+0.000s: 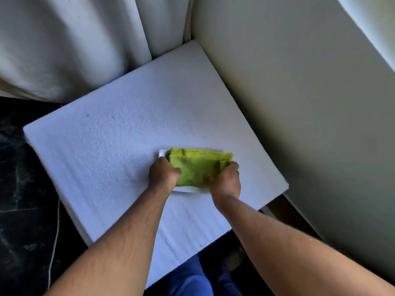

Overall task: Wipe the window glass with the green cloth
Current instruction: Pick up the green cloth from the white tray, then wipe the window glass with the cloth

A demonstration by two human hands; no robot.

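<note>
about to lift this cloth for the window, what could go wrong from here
1. The cloth lies folded on a small white tray; both hands grip its ends, so the tray might lift or slide along.
2. The folds may fall open when raised.
3. The curtain hangs close and could snag.
</note>
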